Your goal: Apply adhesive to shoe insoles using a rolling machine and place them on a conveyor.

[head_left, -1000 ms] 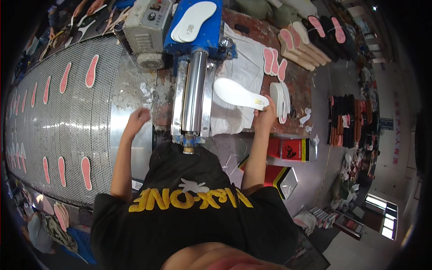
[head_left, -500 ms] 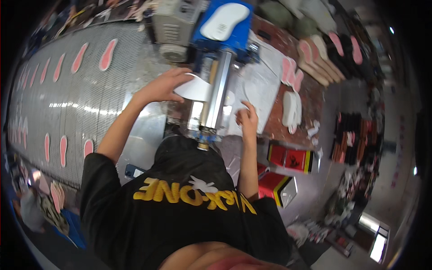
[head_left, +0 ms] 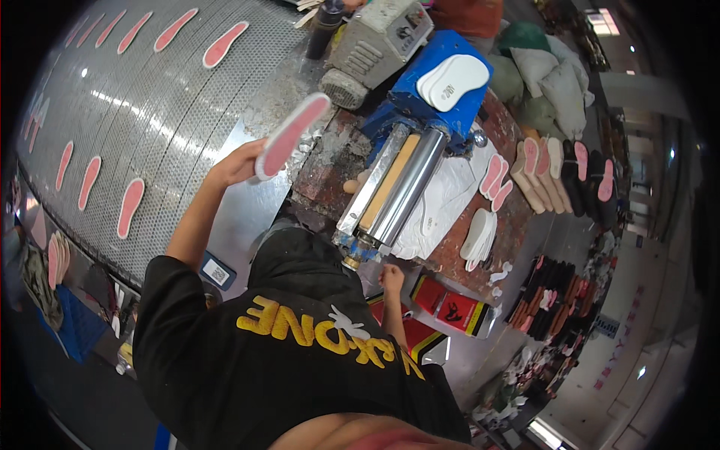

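My left hand (head_left: 238, 163) grips a pink-topped white insole (head_left: 295, 135) by its end, its pink face showing. The insole is held up between the mesh conveyor (head_left: 180, 97) and a roller machine (head_left: 409, 184). My right hand (head_left: 391, 278) is curled closed near the roller's front end, with nothing visible in it. White insoles (head_left: 459, 81) lie stacked on the machine's blue housing (head_left: 397, 97). A stack of white insoles (head_left: 478, 238) sits on the worn red-brown table (head_left: 450, 259) to the right.
Several pink insoles (head_left: 131, 208) lie spaced along the conveyor. A grey motor unit (head_left: 375, 56) stands beyond my left hand. Pink-and-white insoles (head_left: 495, 180) sit beside a white sheet (head_left: 435, 217). Red and black boxes (head_left: 452, 309) stand by my right arm; a phone (head_left: 217, 271) lies near my left elbow.
The insole, white side up at the rollers before, is now away to the left in my left hand, pink side showing. My right hand has drawn back toward me. The view has turned.
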Tool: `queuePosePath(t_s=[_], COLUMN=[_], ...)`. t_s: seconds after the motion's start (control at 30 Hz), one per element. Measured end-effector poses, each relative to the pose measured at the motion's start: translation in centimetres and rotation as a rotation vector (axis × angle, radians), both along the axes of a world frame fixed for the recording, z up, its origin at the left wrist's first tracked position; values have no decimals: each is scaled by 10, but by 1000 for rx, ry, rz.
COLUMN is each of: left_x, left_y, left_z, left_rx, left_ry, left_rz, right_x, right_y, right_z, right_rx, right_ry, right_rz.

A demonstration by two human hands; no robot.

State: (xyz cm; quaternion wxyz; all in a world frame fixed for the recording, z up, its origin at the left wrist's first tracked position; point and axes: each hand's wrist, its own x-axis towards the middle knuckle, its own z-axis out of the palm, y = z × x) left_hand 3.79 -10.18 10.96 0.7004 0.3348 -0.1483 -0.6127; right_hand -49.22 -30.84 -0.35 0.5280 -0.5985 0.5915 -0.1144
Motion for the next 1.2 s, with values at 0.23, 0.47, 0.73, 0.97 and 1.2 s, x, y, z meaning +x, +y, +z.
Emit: queuePosePath(t_s=[0.23, 0.47, 0.73, 0.97, 1.2], left_x=[14, 64, 131, 197, 247], left_y=[68, 127, 189, 62, -66], left_z=[-28, -67, -173, -165, -146], left_rx=[-61, 286, 893, 615, 670], left_ry=[343, 269, 135, 162, -40], left_rz=[379, 536, 763, 620, 446], right_x=[1, 41, 46, 9, -8], right_y=[27, 26, 41, 87, 112], right_z=[-5, 29, 50, 59, 44], right_rx=[284, 370, 264, 146, 148], right_ry=[144, 235, 162, 463, 455], right_rz=[68, 111, 4, 204, 220])
